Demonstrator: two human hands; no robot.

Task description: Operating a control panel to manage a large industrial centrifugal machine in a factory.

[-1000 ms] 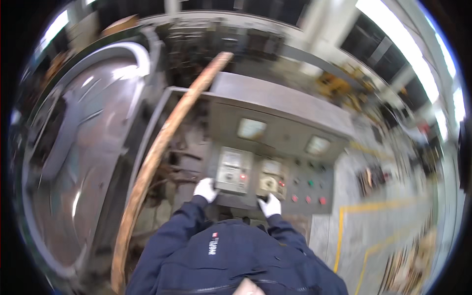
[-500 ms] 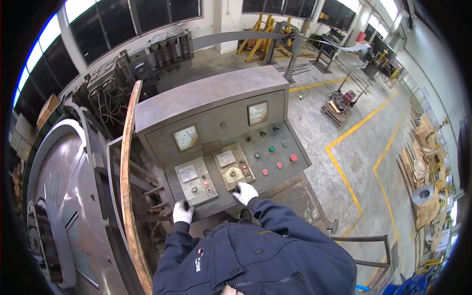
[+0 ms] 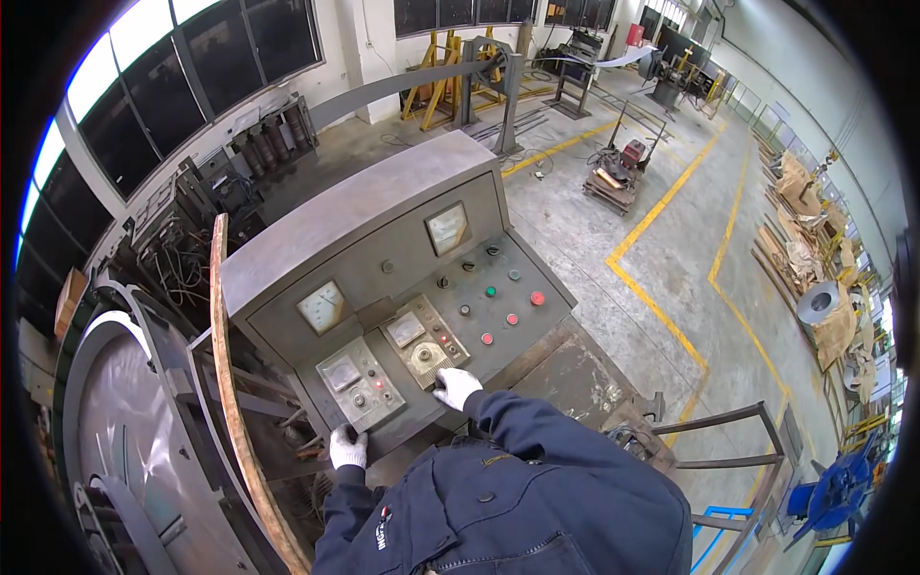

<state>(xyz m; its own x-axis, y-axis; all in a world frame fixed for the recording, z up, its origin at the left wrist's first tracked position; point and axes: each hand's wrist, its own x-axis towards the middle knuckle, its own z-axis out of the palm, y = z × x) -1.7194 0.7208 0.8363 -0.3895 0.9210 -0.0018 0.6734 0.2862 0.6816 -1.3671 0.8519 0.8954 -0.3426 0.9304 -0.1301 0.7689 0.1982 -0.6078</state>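
In front of me stands a grey metal control desk (image 3: 522,350) with a sloped panel. My left hand (image 3: 348,447), in a white glove with dark fingertips, curls over the desk's front left corner. My right hand (image 3: 457,387), gloved alike, rests with bent fingers on the front edge, just below the right controller module (image 3: 425,354). The left controller module (image 3: 360,400) sits just above my left hand. Each module has a small meter, a knob and a lit red lamp. Red push buttons (image 3: 512,319), a green button (image 3: 491,291) and black selector switches (image 3: 468,266) are to the right.
Two dial gauges (image 3: 322,307) are set in the upright panel. A long wooden strip (image 3: 230,393) and a large round metal machine (image 3: 105,402) stand left. Metal railings (image 3: 719,419) are at lower right. Yellow floor lines (image 3: 661,311) and a wheeled cart (image 3: 616,175) lie beyond.
My view has shifted right, so the desk appears farther left and turned slightly. Both hands stay at the desk's front edge in about the same places.
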